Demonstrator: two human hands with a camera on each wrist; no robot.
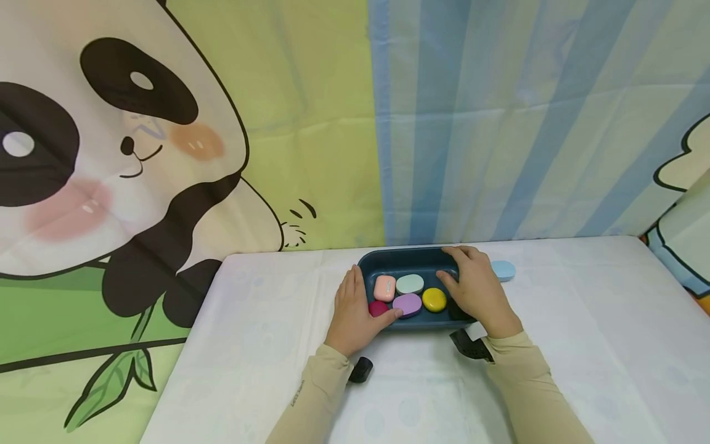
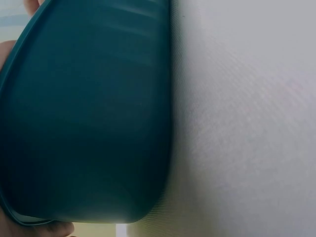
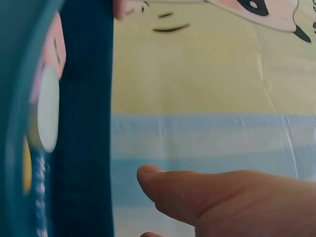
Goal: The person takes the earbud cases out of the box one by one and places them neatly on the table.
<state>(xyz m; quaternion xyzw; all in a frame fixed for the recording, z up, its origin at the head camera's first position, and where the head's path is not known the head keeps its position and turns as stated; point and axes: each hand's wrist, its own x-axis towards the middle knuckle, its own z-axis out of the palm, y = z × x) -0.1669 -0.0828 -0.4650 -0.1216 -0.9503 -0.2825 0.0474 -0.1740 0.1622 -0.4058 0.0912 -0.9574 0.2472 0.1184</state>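
In the head view a dark teal tray [image 1: 424, 256] sits on the white table. In it lie a pink case [image 1: 384, 288], a pale mint oval case [image 1: 410, 284], a purple oval case [image 1: 407, 304], a yellow round case [image 1: 434, 300] and a magenta one [image 1: 378, 308]. My left hand [image 1: 355, 314] grips the tray's left end, fingers along the outer wall and thumb over the front rim. Over the right end is my right hand [image 1: 479, 293], fingertips near the back rim. Its thumb [image 3: 173, 190] is stretched out, with nothing pinched in the right wrist view.
Behind my right hand a light blue case [image 1: 503, 270] lies on the table [image 1: 266, 345], outside the tray. A panda-printed cloth [image 1: 310, 135] and a striped curtain [image 1: 471, 123] hang beyond the table's back edge. Black wrist mounts [image 1: 362, 370] show under the sleeves.
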